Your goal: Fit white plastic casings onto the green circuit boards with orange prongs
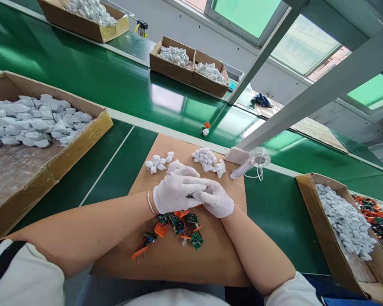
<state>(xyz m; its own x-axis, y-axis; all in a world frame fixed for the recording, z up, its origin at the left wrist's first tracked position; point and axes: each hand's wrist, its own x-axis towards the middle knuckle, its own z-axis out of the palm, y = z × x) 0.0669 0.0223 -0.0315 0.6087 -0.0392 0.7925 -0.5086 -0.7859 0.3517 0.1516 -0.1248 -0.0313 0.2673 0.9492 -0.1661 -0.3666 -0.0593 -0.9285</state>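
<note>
Gloved hands [175,192] together, forearms [95,223] angled inward, circuit boards [197,240] nearby

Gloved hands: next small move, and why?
Probably ease the right hand's fingers back slightly to expose what appears to be a small white piece held between both hands. The left hand meets the right around it, hiding much of it; worth a look before touching the loose circuit boards on the cardboard sheet.

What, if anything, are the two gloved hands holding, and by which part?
The left hand and right hand meet, largely hiding whatever lies between them; object and hold cannot be told.
</note>
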